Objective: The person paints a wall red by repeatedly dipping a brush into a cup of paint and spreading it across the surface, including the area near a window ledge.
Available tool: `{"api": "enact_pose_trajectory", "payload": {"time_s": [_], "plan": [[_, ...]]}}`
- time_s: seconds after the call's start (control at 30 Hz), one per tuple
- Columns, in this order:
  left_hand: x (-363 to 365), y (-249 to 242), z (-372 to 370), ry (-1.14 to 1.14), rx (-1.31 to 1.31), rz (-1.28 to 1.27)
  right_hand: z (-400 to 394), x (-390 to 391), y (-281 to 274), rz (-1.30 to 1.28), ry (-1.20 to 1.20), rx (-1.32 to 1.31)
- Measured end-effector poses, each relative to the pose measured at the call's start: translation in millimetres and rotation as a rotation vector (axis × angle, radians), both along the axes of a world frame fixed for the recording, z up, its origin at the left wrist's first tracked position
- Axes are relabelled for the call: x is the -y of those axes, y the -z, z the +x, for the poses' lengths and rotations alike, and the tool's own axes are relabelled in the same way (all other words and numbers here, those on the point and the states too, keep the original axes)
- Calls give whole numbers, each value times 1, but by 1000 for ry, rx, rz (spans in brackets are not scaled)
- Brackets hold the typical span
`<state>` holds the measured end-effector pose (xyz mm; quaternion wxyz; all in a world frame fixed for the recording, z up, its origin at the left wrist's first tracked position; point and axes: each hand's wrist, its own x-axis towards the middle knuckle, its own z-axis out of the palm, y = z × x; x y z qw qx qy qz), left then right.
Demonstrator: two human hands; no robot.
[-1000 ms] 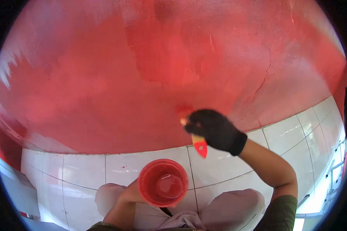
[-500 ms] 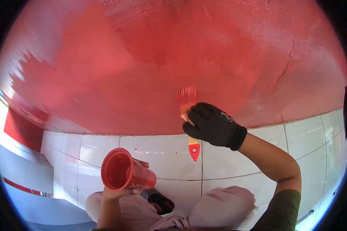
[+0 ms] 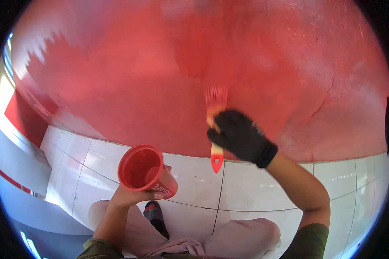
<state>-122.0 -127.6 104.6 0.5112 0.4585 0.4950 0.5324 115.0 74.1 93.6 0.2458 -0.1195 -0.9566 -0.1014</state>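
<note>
The right hand, gloved, pinches the brush, its long axis upright and its bristles up against the red wall. Lower and to the left, the left hand grips the tilted cup, mouth up, above the white tiled floor.

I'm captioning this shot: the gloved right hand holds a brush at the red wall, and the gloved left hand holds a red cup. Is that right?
Not quite: the head view shows the left hand bare, not gloved. It does hold a red cup, and the gloved right hand holds a brush at the red wall.
</note>
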Motion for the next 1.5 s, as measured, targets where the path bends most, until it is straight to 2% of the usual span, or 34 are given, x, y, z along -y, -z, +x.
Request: {"api": "enact_pose_trajectory", "payload": {"time_s": [0.03,0.1,0.17,0.23,0.3,0.33,0.4,0.43,0.47,0.5,0.57,0.6,0.63,0.7,0.73,0.77,0.8,0.83,0.87,0.9,0.97,1.03,1.1,1.17,1.23,1.27,1.33,1.43,1.47,1.5], "plan": [[3,1,-2,-11,4,13,-5,7,11,-16,-63,40],[8,6,-5,13,-51,18,-11,10,13,-104,-88,-85],[13,16,-14,-26,-99,15,-20,-2,-22,-354,-91,-334],[12,20,-20,-44,-127,14,-20,-12,-80,-167,-102,-633],[11,31,-27,-44,-90,54,-21,-15,-130,70,-141,-790],[9,34,-30,-50,-60,89,-20,-11,-137,83,-138,-778],[8,27,-27,-14,-3,31,-21,-4,-145,420,-24,-771],[9,22,-25,18,40,-39,-29,-4,-126,247,72,-687],[8,18,-23,25,45,-56,-34,-5,-102,-39,69,-596],[9,14,-23,30,56,-51,-44,3,-79,-4,217,-493],[8,9,-27,112,78,-18,-50,19,-36,-313,175,-233],[6,16,-30,105,38,1,-48,20,-15,-343,127,-138],[4,18,-33,112,51,16,-47,19,-20,-327,135,-127],[1,21,-38,139,84,-13,-42,19,-31,-261,-71,-199],[-1,23,-41,151,92,-6,-38,16,-52,-215,-15,-292],[-2,25,-42,138,76,4,-37,14,-78,-65,30,-447],[-4,26,-45,126,61,12,-42,13,-109,238,44,-548],[-7,28,-48,139,67,15,-45,24,-137,315,127,-652],[-9,30,-51,182,42,-15,-40,14,-153,505,47,-719],[-12,32,-55,223,16,-42,-44,13,-163,431,30,-802],[-16,43,-59,225,48,-44,-45,2,-163,392,82,-705],[-17,44,-59,223,84,-43,-49,-1,-135,436,238,-461],[-16,37,-59,188,12,-31,-56,2,-84,168,387,-360],[-18,37,-60,207,46,-15,-62,17,-42,-211,381,-269],[-19,37,-59,232,72,-7,-61,32,-15,-232,236,-141],[-19,38,-59,230,81,5,-60,29,-21,-224,240,-139],[-19,31,-58,234,93,17,-59,23,-47,-282,67,-91],[-18,19,-56,255,81,-30,-61,8,-123,-210,72,-599],[-19,23,-55,235,70,-1,-66,11,-157,-51,139,-680],[-21,25,-54,215,58,28,-70,16,-188,233,149,-672]]}}
